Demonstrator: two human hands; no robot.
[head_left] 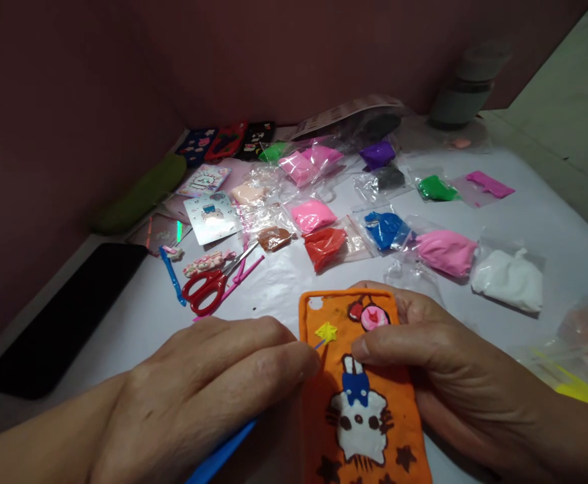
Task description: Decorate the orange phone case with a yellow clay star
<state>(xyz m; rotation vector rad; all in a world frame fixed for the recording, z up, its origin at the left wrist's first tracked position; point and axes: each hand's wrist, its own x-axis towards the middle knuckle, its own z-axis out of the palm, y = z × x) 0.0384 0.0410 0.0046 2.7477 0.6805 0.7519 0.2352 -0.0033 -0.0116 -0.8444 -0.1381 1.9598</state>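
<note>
My right hand [439, 356] grips an orange clay-covered phone case [318, 403] along its right side, thumb across the front. A white cat figure [359, 420] in blue clothes decorates it upside down, along with dark stars and a pink round shape [375, 317]. Pinched in my left hand [223, 376] is a slim blue clay modelling tool [220, 454]. Its thin tip reaches a small yellow star [326, 333] near the case's upper left; whether it touches is hard to tell. My left fingers hide the middle of the tool.
Red-handled scissors [205, 292] lie left of centre, beside another blue tool [173, 277]. Bags of coloured clay, including red [324, 247], blue [387, 230] and white [508, 279], spread across the table. A black phone [66, 316] lies left. A bottle [462, 94] stands behind, near the wall.
</note>
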